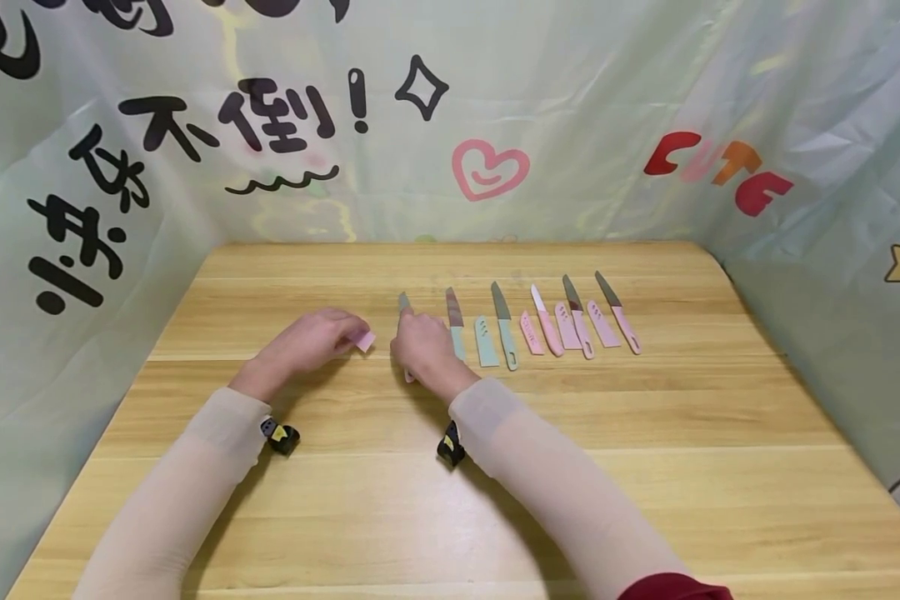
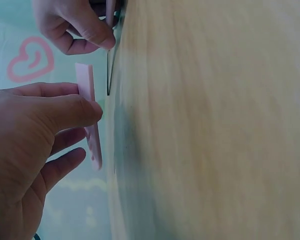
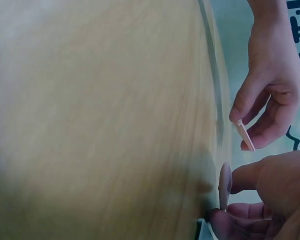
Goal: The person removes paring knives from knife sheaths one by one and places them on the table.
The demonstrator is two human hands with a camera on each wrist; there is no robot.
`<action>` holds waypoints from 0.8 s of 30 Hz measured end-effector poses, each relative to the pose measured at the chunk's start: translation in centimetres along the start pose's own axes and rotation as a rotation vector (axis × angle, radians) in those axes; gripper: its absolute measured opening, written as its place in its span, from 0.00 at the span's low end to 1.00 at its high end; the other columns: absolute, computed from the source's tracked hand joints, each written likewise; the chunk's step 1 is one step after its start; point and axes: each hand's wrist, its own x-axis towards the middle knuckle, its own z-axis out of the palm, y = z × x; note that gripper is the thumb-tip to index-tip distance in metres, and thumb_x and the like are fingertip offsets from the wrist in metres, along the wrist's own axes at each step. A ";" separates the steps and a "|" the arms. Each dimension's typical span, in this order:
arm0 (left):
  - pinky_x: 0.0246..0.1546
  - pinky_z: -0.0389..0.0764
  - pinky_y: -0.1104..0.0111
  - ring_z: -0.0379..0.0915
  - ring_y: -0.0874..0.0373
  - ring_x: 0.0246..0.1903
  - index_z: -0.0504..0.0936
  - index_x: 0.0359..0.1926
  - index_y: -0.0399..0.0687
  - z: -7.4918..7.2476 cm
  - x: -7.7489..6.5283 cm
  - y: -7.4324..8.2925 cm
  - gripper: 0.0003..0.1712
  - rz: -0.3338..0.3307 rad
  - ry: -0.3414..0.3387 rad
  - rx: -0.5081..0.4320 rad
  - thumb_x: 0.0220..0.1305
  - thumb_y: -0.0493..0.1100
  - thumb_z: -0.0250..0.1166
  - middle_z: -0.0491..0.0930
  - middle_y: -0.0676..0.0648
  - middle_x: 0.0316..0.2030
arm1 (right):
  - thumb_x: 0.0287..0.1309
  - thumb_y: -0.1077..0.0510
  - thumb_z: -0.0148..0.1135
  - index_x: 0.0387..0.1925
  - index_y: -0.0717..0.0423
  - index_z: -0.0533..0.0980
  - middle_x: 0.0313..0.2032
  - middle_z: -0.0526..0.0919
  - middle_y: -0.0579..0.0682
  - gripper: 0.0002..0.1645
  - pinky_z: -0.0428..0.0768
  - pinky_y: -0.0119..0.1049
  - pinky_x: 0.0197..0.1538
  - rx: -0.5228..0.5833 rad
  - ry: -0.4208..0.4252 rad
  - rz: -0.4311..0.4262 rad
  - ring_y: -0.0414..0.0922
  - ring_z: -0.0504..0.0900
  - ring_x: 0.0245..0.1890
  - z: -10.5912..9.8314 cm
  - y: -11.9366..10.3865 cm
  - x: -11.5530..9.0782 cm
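My left hand (image 1: 317, 340) pinches a pale pink knife sheath (image 2: 87, 115) between thumb and fingers, held just above the table on the left. To its right, my right hand (image 1: 426, 346) grips a paring knife by its pale pink handle (image 3: 225, 186). The knife's grey blade (image 1: 403, 302) points toward the back of the table, and its handle end pokes out below the fingers. Sheath and knife are apart. Right beside the right hand lies a mint-handled knife (image 1: 455, 308), its handle partly covered by that hand.
Rightward lie a mint sheath (image 1: 486, 342), a mint-handled knife (image 1: 504, 325), a pink sheath (image 1: 531, 333), a pink knife with a white blade (image 1: 547, 325), then lilac sheaths (image 1: 603, 323) and lilac-handled knives (image 1: 627, 327). A printed cloth (image 1: 570, 108) hangs behind the wooden table (image 1: 375, 517).
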 end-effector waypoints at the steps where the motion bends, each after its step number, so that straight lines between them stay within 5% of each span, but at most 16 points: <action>1: 0.55 0.78 0.54 0.78 0.47 0.50 0.83 0.48 0.41 0.0 0.0 0.0 0.13 0.012 0.001 0.007 0.61 0.34 0.69 0.83 0.44 0.48 | 0.65 0.54 0.56 0.60 0.62 0.70 0.19 0.76 0.49 0.26 0.76 0.30 0.18 -0.003 0.002 0.001 0.46 0.77 0.18 0.0 0.0 0.0; 16: 0.54 0.79 0.56 0.78 0.48 0.50 0.83 0.48 0.40 0.1 0.4 0.6 0.15 0.155 0.005 0.136 0.59 0.34 0.71 0.82 0.43 0.48 | 0.67 0.51 0.56 0.57 0.62 0.73 0.27 0.80 0.50 0.24 0.79 0.33 0.26 -0.043 -0.003 -0.066 0.44 0.77 0.23 -0.3 0.6 0.1; 18: 0.57 0.77 0.57 0.78 0.49 0.51 0.83 0.48 0.40 0.2 0.5 0.6 0.14 0.167 0.008 0.141 0.60 0.34 0.70 0.82 0.44 0.49 | 0.68 0.48 0.55 0.57 0.61 0.74 0.28 0.81 0.49 0.24 0.81 0.37 0.46 -0.077 0.011 -0.091 0.43 0.78 0.23 -0.7 0.8 -0.1; 20: 0.59 0.76 0.57 0.78 0.49 0.51 0.83 0.48 0.41 0.2 0.6 0.7 0.14 0.176 0.009 0.148 0.60 0.34 0.70 0.82 0.44 0.49 | 0.69 0.47 0.55 0.55 0.59 0.75 0.28 0.82 0.48 0.23 0.70 0.45 0.64 -0.111 0.044 -0.121 0.43 0.81 0.25 -1.3 1.1 -0.3; 22: 0.58 0.77 0.58 0.78 0.50 0.51 0.84 0.47 0.42 0.2 0.8 0.8 0.13 0.184 0.009 0.151 0.60 0.33 0.70 0.83 0.45 0.48 | 0.69 0.47 0.54 0.55 0.59 0.76 0.28 0.83 0.48 0.23 0.54 0.51 0.73 -0.130 0.084 -0.156 0.44 0.83 0.28 -1.8 1.5 -0.5; 24: 0.57 0.77 0.59 0.78 0.51 0.51 0.84 0.46 0.42 0.2 0.9 0.9 0.12 0.193 0.003 0.159 0.60 0.32 0.69 0.83 0.46 0.47 | 0.69 0.48 0.54 0.53 0.59 0.77 0.30 0.84 0.49 0.21 0.57 0.51 0.72 -0.122 0.120 -0.180 0.46 0.84 0.31 -2.3 2.0 -0.7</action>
